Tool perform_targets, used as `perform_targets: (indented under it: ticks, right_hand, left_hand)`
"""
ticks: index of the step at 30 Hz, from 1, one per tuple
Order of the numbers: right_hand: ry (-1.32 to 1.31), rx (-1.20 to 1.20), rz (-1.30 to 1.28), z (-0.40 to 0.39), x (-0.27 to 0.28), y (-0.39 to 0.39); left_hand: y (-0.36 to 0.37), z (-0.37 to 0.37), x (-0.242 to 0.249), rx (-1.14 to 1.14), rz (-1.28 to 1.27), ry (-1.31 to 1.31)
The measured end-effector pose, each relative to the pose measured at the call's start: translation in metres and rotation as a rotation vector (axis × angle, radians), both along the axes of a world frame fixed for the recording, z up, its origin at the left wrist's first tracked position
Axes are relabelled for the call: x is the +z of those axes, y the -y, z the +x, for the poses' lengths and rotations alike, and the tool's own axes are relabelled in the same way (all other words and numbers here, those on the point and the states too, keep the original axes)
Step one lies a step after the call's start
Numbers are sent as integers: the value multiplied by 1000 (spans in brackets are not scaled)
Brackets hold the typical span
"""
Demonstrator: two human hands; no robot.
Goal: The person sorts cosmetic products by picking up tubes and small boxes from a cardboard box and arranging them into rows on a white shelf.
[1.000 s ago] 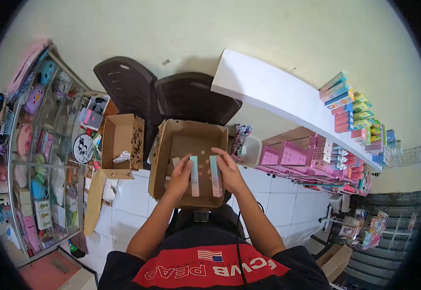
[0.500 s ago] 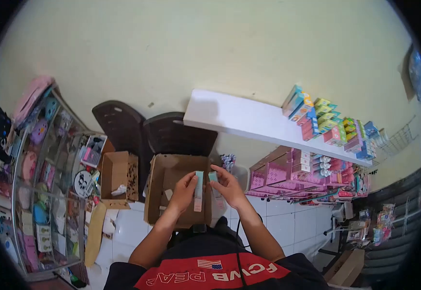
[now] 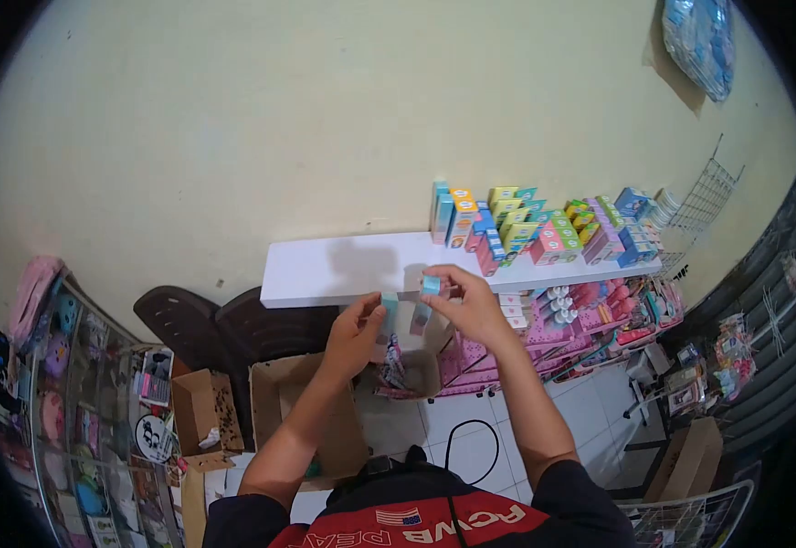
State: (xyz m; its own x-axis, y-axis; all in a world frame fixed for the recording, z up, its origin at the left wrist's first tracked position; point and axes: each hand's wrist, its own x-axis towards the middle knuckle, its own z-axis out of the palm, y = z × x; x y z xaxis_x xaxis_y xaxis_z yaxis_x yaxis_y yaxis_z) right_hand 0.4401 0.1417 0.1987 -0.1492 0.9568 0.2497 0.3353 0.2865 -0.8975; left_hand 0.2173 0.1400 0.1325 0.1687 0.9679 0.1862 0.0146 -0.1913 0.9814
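Near the front edge of the white shelf (image 3: 343,267), my left hand (image 3: 358,336) is closed on a slim pale teal box (image 3: 389,315), held upright. To its right, my right hand (image 3: 467,306) grips another narrow box with a teal top (image 3: 431,285); its lower part looks darker and slightly tilted. The two boxes are apart from each other. Colourful product boxes (image 3: 515,228) stand in rows on the shelf, to the right of and beyond my right hand.
An open cardboard box (image 3: 338,438) lies below my left arm, with dark chairs (image 3: 265,320) behind it. A smaller carton (image 3: 199,416) and a glass display case (image 3: 96,411) are at the left. Pink racks (image 3: 544,338) stand under the shelf.
The view has turned to the right. Both hands have moved up and away from over the cardboard box to the shelf's front edge, each still holding its box.
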Motion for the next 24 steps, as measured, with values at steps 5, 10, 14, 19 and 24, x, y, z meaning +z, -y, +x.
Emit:
perform_targets:
  ticks: [5,10,14,19,24]
  right_hand:
    - [265,53,254,43,38,-44]
    - [384,44,390,56,55,-76]
    - [388,46,531,58,40,-108]
    - [593,30,653,60,35,-122]
    - [605,-12,697,64,31,-131]
  left_hand:
    - [-44,40,22,15,82,-20]
    - [-82,71,28,32,157,-20]
    - [-100,89,20,112,174,7]
    - [-118,97,1,146,206,-44]
    - [-129,100,1,210,203,-30]
